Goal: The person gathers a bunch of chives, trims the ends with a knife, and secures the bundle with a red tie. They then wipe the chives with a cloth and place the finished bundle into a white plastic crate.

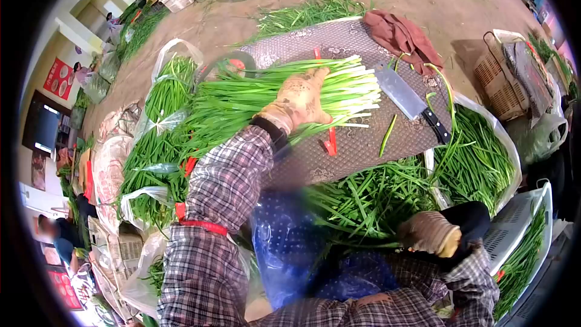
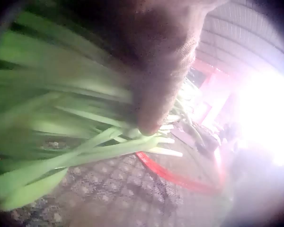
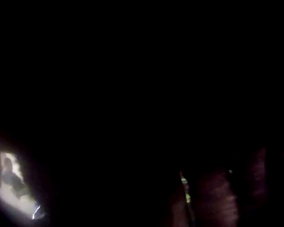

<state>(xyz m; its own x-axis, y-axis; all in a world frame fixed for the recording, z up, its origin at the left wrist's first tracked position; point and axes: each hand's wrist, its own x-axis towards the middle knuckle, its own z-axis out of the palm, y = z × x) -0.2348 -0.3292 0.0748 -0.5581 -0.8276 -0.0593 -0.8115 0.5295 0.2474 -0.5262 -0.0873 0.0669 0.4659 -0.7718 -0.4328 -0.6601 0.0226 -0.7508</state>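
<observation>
A thick bunch of garlic chives (image 1: 236,94) lies across a patterned mat (image 1: 290,160), pale stem ends to the right. My gloved left hand (image 1: 301,100) rests on top of it near the stems, fingers and thumb spread over the bunch. The thumb (image 2: 156,109) presses down beside the stems in the left wrist view; the fingertips are partly hidden. A red strap (image 1: 330,145) passes under the bunch. My gloved right hand (image 1: 428,233) rests low by the knee, with nothing visible in it; its wrist view is almost black.
A kitchen knife (image 1: 405,94) lies on the mat's right side, near a brown cloth (image 1: 399,36). Loose chives (image 1: 369,200) heap in front of the mat. Bagged chives (image 1: 478,145) stand right, more bundles (image 1: 160,151) left. A pale crate (image 1: 514,224) stands at lower right.
</observation>
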